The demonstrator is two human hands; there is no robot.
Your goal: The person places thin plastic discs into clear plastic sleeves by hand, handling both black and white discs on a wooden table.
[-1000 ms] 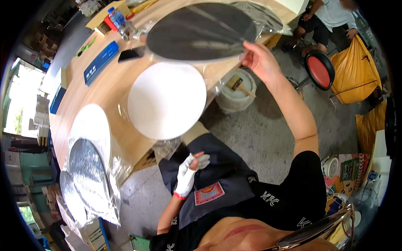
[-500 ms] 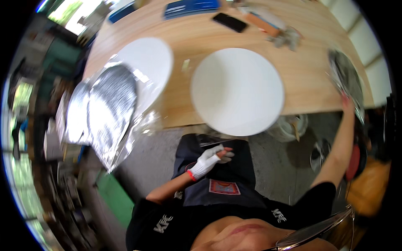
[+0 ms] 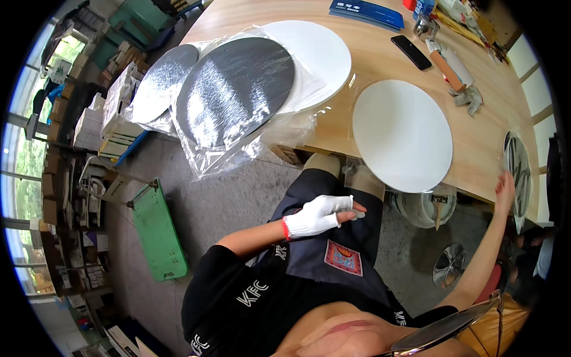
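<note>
My left hand point(image 3: 321, 215) rests over my lap in a white glove with a red cuff. Its bare thumb and forefinger stick out, slightly apart, and I see nothing in it. At the right end of the table, my bare right hand point(image 3: 505, 187) has its fingers closed at the near edge of a shiny silver disc point(image 3: 519, 172) in clear plastic. Between the hands, a round white board point(image 3: 402, 134) overhangs the table's front edge. To the left lie another white board point(image 3: 321, 50) and a large silver disc point(image 3: 235, 89) in clear plastic, overlapping it.
A smaller silver disc point(image 3: 163, 83) lies at the table's left. Farther back are a phone point(image 3: 411, 52), a blue booklet point(image 3: 366, 13), a grey glove point(image 3: 470, 100) and a metal cup point(image 3: 425, 27). Below stand a bucket with a brush point(image 3: 439, 208) and a green trolley point(image 3: 157, 232).
The view has swung left, so the table's things appear farther right. My right hand stays at the silver disc's edge; my left hand stays over my lap.
</note>
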